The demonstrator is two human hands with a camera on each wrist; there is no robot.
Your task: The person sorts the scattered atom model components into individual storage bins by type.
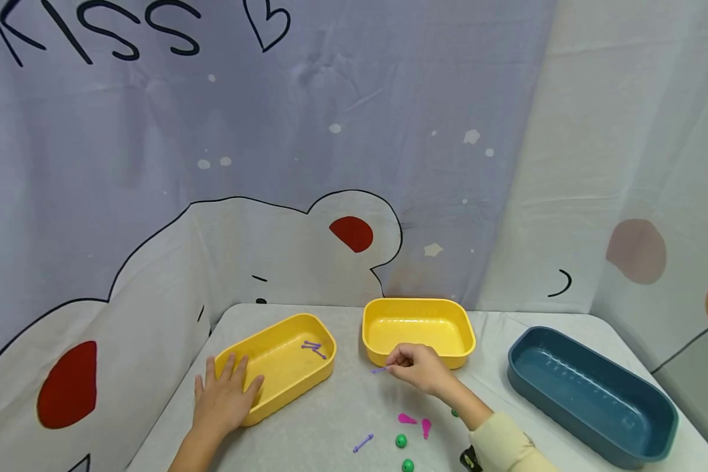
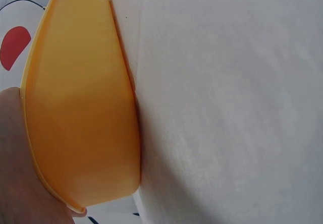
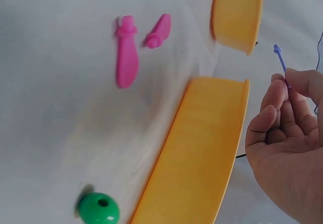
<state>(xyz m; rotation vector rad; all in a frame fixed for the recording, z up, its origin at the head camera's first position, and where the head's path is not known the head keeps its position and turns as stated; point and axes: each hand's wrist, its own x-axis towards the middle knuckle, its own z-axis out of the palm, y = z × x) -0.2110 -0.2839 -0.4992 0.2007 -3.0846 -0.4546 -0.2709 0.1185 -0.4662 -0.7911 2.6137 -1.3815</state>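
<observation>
My right hand (image 1: 420, 368) pinches a small purple stick with knobbed ends (image 3: 280, 60) between thumb and fingertip, above the table near the front of the middle yellow tray (image 1: 466, 357). My left hand (image 1: 223, 400) rests over the near left end of the left yellow tray (image 1: 295, 393), fingers spread across its rim. Several purple sticks (image 1: 313, 346) lie at that tray's far right end. Another purple stick (image 1: 363, 443) lies on the table. In the left wrist view, the tray's outer wall (image 2: 83, 103) hides most of my left hand (image 2: 25, 168).
Two pink paddle-shaped pieces (image 1: 407, 418) and green beads with holes (image 1: 401, 440) lie on the table below my right forearm. A dark blue tray (image 1: 590, 419) stands at the right. A printed cloth (image 1: 354, 151) hangs behind the table.
</observation>
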